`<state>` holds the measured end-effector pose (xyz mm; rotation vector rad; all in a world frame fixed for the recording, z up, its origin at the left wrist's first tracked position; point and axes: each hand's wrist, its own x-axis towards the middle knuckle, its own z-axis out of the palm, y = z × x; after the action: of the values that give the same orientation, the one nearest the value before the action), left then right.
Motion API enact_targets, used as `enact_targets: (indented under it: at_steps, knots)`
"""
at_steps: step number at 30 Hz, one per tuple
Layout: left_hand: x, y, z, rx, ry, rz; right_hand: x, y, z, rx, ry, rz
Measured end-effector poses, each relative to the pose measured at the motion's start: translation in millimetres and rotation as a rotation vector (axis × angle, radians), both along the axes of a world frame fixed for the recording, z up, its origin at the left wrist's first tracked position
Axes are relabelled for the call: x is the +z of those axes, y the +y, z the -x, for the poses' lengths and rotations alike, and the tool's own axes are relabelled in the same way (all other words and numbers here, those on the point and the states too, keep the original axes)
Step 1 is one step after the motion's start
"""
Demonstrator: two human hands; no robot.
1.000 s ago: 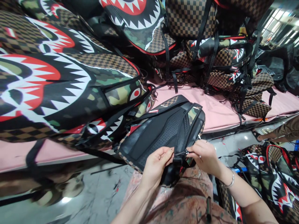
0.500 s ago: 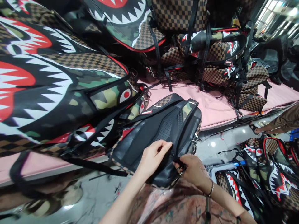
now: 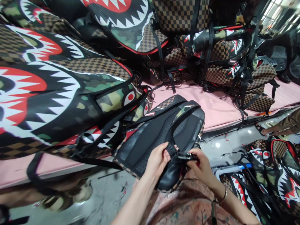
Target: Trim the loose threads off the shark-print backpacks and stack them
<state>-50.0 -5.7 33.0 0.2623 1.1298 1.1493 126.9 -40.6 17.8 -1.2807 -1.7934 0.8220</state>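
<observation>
A backpack (image 3: 150, 143) lies with its black padded back panel up, its far end on a pink-covered table and its near end at my lap. My left hand (image 3: 159, 159) is closed on the lower end of a black shoulder strap (image 3: 172, 149), fingers curled under it. Close on the right, my right hand (image 3: 199, 164) grips a small dark, shiny tool (image 3: 187, 155), perhaps thread snips; its exact kind is unclear. The tool's tip points left at the strap near my left fingertips. A bracelet circles my right wrist.
Large shark-mouth bags (image 3: 53, 97) are piled at left on the pink table (image 3: 217, 115). Checkered backpacks (image 3: 225, 75) with hanging straps stand behind. More bags (image 3: 264, 178) sit low at right. Another person's leg (image 3: 278, 125) shows at right, and a sandalled foot (image 3: 79, 190) at lower left.
My left hand has taken hold of the strap end and lifted it off the back panel. My right hand has turned, bringing the dark tool up to the strap.
</observation>
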Motion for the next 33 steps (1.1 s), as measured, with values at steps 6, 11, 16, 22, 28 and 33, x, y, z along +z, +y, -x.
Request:
enact_targets:
  at_steps: [6,11,16,22,28,33]
  knots:
    - [6.5,-4.7,-5.4,0.028,-0.029,-0.004,1.2,31.2,-9.7,0.042,-0.094,-0.230]
    - [7.2,-6.9,-5.7,0.038,-0.012,0.011,10.2,44.0,-3.5,0.140,-0.242,-0.347]
    - [7.2,-5.4,-5.2,0.006,0.016,0.020,13.7,45.8,-8.7,0.173,-0.245,-0.342]
    - [12.0,-5.6,-7.5,0.028,0.039,0.012,18.2,46.6,-6.7,0.273,-0.290,-0.351]
    - [13.5,-6.2,-7.0,0.013,0.017,0.004,22.5,48.0,-3.5,0.286,-0.310,-0.338]
    - [9.5,-6.1,-6.1,0.009,0.012,0.001,20.2,49.3,-3.9,0.277,-0.352,-0.352]
